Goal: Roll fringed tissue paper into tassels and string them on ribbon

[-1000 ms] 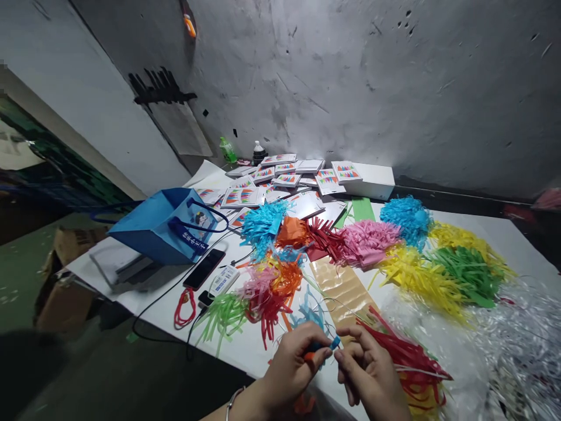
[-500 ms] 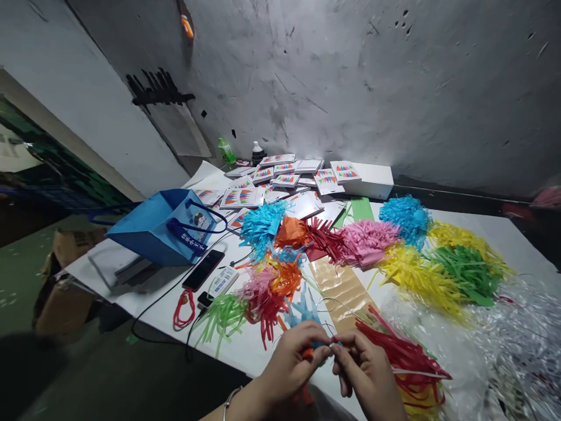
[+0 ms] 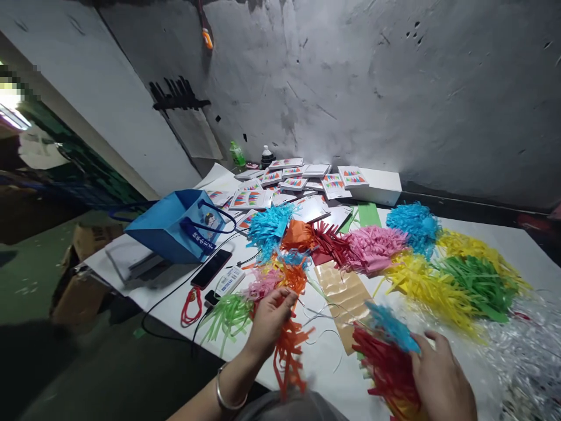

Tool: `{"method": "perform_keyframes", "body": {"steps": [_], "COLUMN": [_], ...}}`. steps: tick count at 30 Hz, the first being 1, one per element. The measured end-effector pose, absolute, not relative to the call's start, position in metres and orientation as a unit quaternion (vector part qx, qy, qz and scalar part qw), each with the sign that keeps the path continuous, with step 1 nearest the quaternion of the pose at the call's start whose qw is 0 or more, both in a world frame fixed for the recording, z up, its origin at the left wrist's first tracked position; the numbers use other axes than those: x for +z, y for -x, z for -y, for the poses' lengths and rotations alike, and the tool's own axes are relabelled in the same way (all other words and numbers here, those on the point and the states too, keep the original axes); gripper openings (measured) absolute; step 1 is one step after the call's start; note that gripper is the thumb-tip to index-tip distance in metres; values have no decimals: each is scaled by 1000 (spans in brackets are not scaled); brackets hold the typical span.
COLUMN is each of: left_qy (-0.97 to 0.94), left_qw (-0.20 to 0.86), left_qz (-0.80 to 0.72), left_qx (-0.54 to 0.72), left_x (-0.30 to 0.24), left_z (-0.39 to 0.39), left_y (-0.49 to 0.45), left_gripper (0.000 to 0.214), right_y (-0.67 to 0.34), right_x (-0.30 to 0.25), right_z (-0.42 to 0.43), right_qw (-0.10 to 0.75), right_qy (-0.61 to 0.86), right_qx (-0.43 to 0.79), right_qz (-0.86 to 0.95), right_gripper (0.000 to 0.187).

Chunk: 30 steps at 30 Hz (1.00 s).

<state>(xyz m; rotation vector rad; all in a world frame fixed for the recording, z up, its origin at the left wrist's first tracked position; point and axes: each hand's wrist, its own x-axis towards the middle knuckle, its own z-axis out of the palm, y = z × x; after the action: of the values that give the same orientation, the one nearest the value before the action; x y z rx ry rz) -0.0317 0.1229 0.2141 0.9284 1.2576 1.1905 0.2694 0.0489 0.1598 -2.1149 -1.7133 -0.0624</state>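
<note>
My left hand [image 3: 272, 321] is closed in a pinch, with an orange paper tassel [image 3: 290, 356] hanging just below its fingers. A thin pale string [image 3: 318, 313] runs in loose loops to the right from near those fingertips. Further right, my right hand [image 3: 445, 374] grips the end of a light-blue paper tassel [image 3: 390, 324], slightly blurred. That tassel lies over a pile of dark-red tassels [image 3: 381, 362], with some yellow and green strips showing beneath. My right palm partly covers this pile.
Along the table's middle lie blue, orange, red, pink [image 3: 372, 248], yellow [image 3: 425, 283] and green tassel bunches. A blue gift bag [image 3: 175, 225], phone [image 3: 211, 269] and black cable stand left. Several printed packs [image 3: 293, 184] heap by the wall. Clear plastic [image 3: 526, 351] spreads right.
My hands were together at the table's front and are now apart. The left has moved up and left with the orange tassel; the right has moved right with the blue tassel. The view shifted slightly.
</note>
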Motion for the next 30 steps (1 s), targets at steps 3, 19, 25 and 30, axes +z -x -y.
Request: {"method": "perform_keyframes", "body": {"steps": [3,19,25,30], "left_qy": [-439,-529,-482,-424], "left_qw": [585,683,716,700], "left_qz": [-504,-380,-389,-435], "left_qx": [459,330,321,377], "left_x": [213,200,201,200], "left_z": [-109,-89,-91,-91], "left_y": [10,-6,9,9], "left_gripper": [42,27,27,36], "right_y": [-221,-156,-164,-165], "right_x": [180,209,200,189], "right_z": [-56,-61,-60,-52], "right_qw": [343,391,451,479], "right_qy": [622,496,563,575], "right_qx": [90,375,448,483], "right_qz": [698,679,529,455], "right_gripper": [32,21,31,38]}}
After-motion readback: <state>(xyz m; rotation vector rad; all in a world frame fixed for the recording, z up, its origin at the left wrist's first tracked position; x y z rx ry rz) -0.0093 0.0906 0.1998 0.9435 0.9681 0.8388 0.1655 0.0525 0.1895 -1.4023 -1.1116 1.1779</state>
